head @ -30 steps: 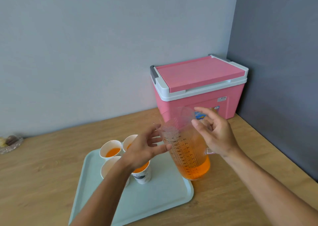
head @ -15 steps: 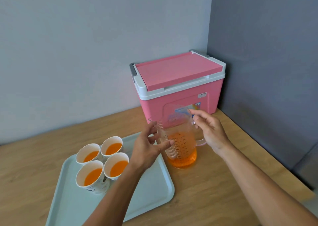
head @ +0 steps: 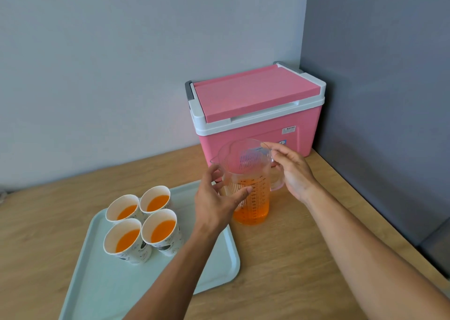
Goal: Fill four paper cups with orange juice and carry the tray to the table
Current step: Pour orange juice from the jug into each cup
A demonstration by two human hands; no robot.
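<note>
Several paper cups (head: 162, 231) holding orange juice stand close together at the far left of a pale green tray (head: 121, 283). A clear measuring pitcher (head: 255, 210), about a third full of juice, stands upright on the wooden counter just past the tray's far right corner. My left hand (head: 214, 203) curves around the pitcher's left side with fingers spread and the thumb resting lightly on its front. My right hand (head: 294, 173) hovers by the rim and handle with its fingers apart, not wrapped around the handle.
A pink cooler box (head: 255, 95) with a white rim and its lid shut sits in the corner right behind the pitcher. A dark wall (head: 377, 100) runs along the counter's right edge. Bare wooden counter (head: 292, 259) lies right of the tray.
The view has shifted, and the cups are now uncovered beside my left arm. The pitcher stands farther from the tray's edge than a second ago. Both hands stay loosely beside it.
</note>
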